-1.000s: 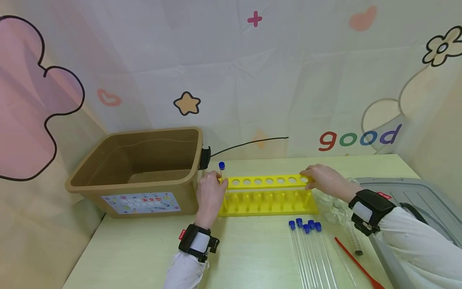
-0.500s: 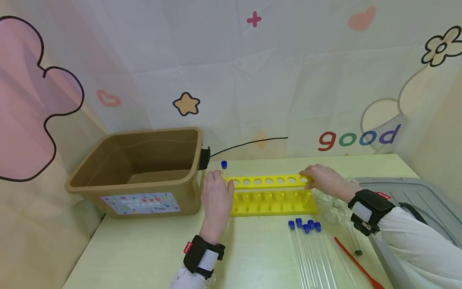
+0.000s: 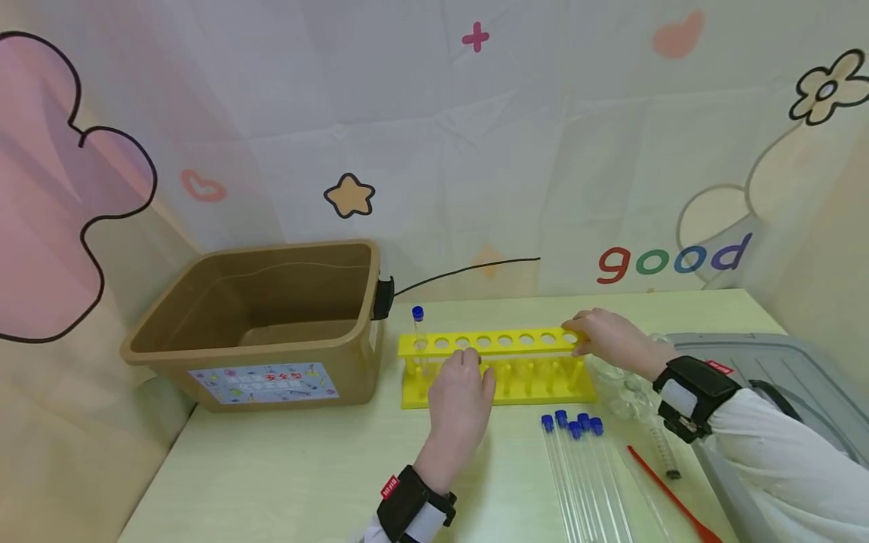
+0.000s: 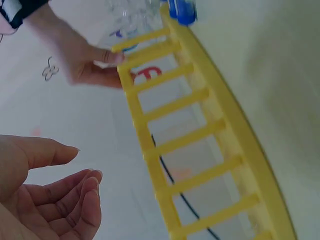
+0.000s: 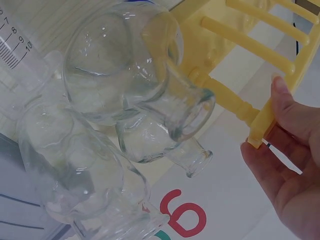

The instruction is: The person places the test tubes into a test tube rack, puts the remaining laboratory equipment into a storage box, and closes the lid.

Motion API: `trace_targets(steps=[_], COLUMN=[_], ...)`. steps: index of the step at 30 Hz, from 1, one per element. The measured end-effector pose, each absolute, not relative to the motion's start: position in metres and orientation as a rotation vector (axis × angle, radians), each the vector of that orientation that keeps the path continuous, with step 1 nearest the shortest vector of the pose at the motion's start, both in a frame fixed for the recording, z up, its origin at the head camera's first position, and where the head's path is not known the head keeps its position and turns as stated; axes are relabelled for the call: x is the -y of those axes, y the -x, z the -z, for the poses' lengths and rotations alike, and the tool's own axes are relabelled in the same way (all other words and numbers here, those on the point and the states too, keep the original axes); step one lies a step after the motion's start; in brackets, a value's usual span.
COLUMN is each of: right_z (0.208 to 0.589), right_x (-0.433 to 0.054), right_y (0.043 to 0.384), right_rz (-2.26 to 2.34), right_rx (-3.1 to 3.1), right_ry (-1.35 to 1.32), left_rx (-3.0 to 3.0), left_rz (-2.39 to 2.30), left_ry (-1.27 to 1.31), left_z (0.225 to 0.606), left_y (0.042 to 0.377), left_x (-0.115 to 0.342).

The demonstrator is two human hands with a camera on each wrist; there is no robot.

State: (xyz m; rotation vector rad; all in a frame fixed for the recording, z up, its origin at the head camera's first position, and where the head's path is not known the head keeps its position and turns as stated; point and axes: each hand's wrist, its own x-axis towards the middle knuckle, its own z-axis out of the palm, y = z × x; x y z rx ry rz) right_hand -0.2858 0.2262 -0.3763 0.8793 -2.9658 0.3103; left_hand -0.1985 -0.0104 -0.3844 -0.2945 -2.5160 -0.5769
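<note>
A yellow test tube rack (image 3: 529,397) stands on the table. One blue-capped test tube (image 3: 418,314) is upright in its leftmost hole. My right hand (image 3: 616,341) pinches the rack's right end between thumb and fingers, as the right wrist view also shows. In front of the rack's left half is my left hand (image 3: 458,403). The left wrist view shows this hand (image 4: 55,187) with fingers loosely bent, a gap between thumb and fingertips, and nothing held. Several blue-capped test tubes (image 3: 577,483) lie side by side in front of the rack's right end.
A large brown bin (image 3: 271,351) sits left of the rack. Clear glass flasks (image 5: 115,65) cluster by the rack's right end, near a syringe (image 3: 664,449) and a red long-handled tool (image 3: 668,489). A grey lid (image 3: 740,351) lies on the right, under the right forearm.
My left hand has let go of the tube at the rack's left end and moved right and toward me. The tube stays upright in the rack. My right hand has kept its grip.
</note>
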Motion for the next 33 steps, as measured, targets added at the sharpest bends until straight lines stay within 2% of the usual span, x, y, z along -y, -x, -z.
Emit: trace_targets(steps=[13,33], right_z=[0.378,0.376], right_x=[-0.225,-0.223], right_y=[0.286,0.284], right_rz=[-0.294,-0.298], right_rx=[2.955,2.972], right_ry=[-0.826,-0.835], left_rx=[2.842,3.089], left_rz=[0.682,0.512], left_ry=[0.336,0.253], left_z=[0.42,0.441], left_y=[0.191,0.184], left_x=[-0.034,-0.066])
